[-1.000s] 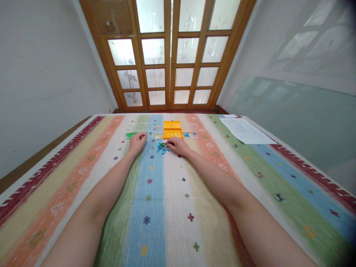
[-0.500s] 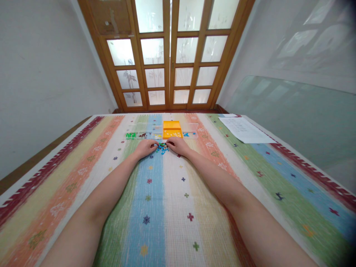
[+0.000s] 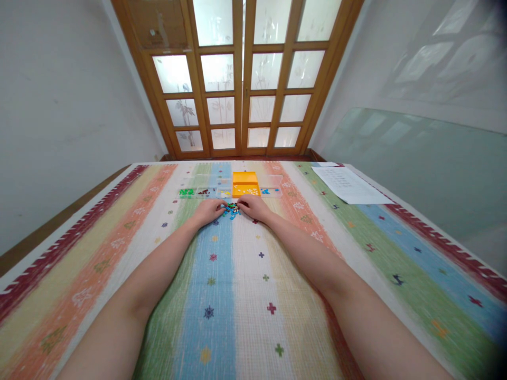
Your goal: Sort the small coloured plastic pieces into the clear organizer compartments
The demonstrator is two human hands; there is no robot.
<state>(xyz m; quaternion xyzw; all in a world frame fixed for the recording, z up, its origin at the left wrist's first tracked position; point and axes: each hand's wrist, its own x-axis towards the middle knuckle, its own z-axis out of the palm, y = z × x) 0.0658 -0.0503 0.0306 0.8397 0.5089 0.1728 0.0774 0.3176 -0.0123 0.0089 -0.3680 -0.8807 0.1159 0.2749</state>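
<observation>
A small pile of mixed pieces (image 3: 232, 212), mostly blue with black, green and white among them, lies on the striped cloth between my hands. My left hand (image 3: 209, 211) rests at the pile's left side, fingers curled and tips pinched together at its edge. From the right, my right hand (image 3: 253, 207) reaches in, its thumb and fingers drawn together over the pieces. Whatever sits between the fingertips of either hand is too small to make out. Just beyond stands an open yellow box (image 3: 245, 178) with white bits in its near half.
Clear compartment trays flank the yellow box: green pieces (image 3: 186, 192), brown pieces (image 3: 203, 192) and yellow pieces (image 3: 225, 194) on the left, blue pieces (image 3: 266, 191) on the right. Paper sheets (image 3: 348, 184) lie at the far right. Wooden glazed doors (image 3: 241, 105) stand behind the table.
</observation>
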